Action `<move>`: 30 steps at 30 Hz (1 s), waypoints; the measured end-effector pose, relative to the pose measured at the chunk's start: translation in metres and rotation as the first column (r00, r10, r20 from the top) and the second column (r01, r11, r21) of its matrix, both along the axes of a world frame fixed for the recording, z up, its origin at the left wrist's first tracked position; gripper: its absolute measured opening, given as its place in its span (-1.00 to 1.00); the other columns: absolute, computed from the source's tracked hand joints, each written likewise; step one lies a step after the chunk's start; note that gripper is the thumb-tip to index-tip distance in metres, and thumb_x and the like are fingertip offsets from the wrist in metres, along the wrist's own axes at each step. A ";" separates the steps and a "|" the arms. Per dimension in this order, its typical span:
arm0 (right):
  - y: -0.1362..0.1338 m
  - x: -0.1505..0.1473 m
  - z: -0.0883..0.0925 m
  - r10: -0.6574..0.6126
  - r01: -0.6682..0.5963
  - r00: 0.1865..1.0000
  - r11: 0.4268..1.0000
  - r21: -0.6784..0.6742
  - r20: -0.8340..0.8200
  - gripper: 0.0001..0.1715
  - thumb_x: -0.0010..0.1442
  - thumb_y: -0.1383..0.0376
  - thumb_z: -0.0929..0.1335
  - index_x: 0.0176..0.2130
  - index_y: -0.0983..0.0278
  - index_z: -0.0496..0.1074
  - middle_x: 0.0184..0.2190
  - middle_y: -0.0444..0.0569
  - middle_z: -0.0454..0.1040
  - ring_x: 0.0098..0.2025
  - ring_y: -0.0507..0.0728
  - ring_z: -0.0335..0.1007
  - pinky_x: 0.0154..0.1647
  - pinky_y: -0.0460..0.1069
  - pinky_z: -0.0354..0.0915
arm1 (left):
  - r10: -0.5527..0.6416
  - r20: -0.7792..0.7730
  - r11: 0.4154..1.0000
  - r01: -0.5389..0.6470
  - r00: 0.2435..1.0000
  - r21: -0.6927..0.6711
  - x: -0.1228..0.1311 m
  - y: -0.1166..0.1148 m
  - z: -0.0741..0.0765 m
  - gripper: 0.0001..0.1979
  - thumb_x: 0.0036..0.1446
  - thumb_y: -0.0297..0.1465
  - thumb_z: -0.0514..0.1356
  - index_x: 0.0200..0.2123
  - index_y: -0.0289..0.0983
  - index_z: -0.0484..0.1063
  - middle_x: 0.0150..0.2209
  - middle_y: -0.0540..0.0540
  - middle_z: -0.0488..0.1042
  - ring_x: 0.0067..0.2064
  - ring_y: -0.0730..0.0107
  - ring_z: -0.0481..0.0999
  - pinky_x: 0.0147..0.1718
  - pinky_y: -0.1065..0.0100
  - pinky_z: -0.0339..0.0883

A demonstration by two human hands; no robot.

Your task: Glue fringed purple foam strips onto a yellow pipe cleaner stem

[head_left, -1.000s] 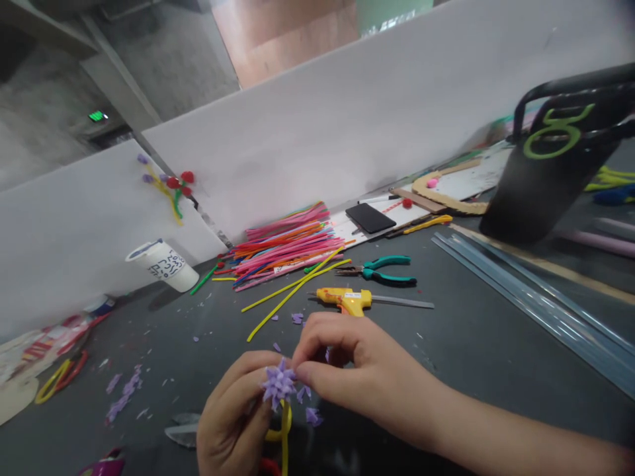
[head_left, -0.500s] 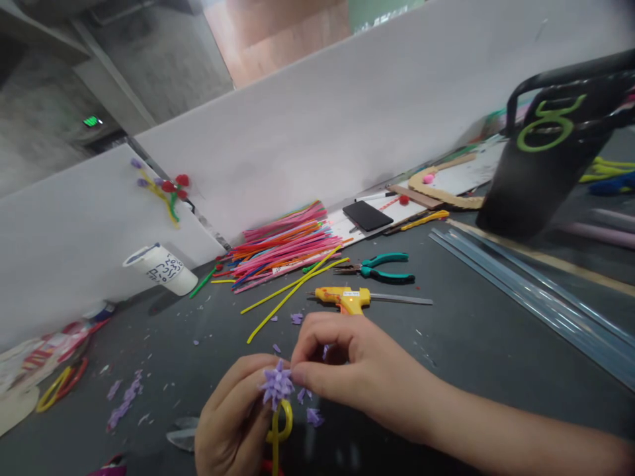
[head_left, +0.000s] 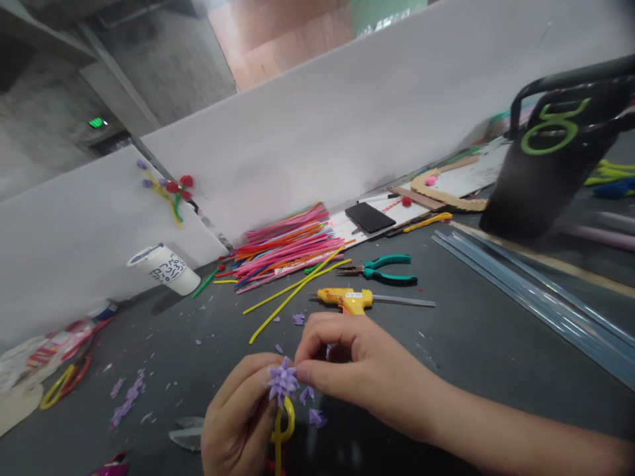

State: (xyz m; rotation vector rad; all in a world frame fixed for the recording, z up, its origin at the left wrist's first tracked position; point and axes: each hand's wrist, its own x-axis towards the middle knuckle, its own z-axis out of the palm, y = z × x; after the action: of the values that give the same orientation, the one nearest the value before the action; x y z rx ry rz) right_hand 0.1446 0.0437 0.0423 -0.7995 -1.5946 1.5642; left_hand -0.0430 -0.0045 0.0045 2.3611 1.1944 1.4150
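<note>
Between the fingers of my left hand (head_left: 238,416) is a small purple flower (head_left: 282,382) with spiky petals, on a yellow stem (head_left: 278,446). My right hand (head_left: 342,363) has its thumb and index finger closed in a pinch at the flower's right edge; what lies right between those fingertips is hidden. A yellow loop (head_left: 290,418) shows behind the stem. Scissor blades (head_left: 188,433) stick out to the left of my left hand. Loose purple scraps (head_left: 316,417) lie on the table below my right hand.
Ahead are a yellow glue gun (head_left: 350,301), teal-handled pliers (head_left: 389,270), yellow pipe cleaners (head_left: 292,294) and a colourful pipe-cleaner pile (head_left: 288,248). A white cup (head_left: 166,270) stands left, scissors (head_left: 59,389) beyond the purple scraps (head_left: 129,400). Clear glue sticks (head_left: 536,301) and a black container (head_left: 546,165) are right.
The whole view has shifted slightly to the right and my hands with it. The flower has turned a little in my left hand; both grips look the same.
</note>
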 end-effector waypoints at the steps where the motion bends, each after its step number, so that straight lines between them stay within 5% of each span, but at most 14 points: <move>1: 0.000 0.000 0.000 -0.002 0.002 1.000 1.000 0.003 0.003 -0.84 0.01 0.49 0.39 -0.56 0.33 0.42 -0.53 -0.20 0.28 -0.47 -0.04 0.19 -0.45 -0.13 0.13 | 0.000 -0.005 1.000 0.000 1.000 -0.003 0.000 0.000 0.000 -0.74 0.11 -0.58 0.15 -0.16 -0.20 0.45 -0.26 -0.06 0.51 -0.27 0.41 0.52 -0.29 0.48 0.41; 20: 0.001 -0.001 -0.002 -0.008 0.008 1.000 1.000 -0.017 -0.008 -0.83 0.01 0.49 0.40 -0.57 0.34 0.42 -0.54 -0.21 0.28 -0.47 -0.04 0.18 -0.46 -0.13 0.11 | 0.029 -0.009 1.000 -0.029 1.000 0.007 0.002 0.002 0.000 -0.73 0.08 -0.59 0.16 -0.18 -0.19 0.47 -0.29 -0.09 0.53 -0.30 0.35 0.53 -0.35 0.43 0.44; 30: 0.001 0.001 0.000 -0.010 0.010 1.000 1.000 -0.018 -0.027 -0.84 0.01 0.49 0.35 -0.56 0.33 0.43 -0.53 -0.18 0.31 -0.45 -0.02 0.21 -0.46 -0.13 0.12 | 0.069 0.190 0.992 -0.047 0.979 -0.117 0.006 0.000 -0.003 -0.84 0.12 -0.54 0.15 -0.31 -0.21 0.50 -0.34 -0.05 0.50 -0.33 0.39 0.48 -0.37 0.44 0.39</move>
State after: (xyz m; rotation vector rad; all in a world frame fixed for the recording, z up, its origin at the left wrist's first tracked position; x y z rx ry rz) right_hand 0.1458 0.0446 0.0427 -0.7912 -1.5572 1.5774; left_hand -0.0370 -0.0048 0.0010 2.0767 1.2628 1.5134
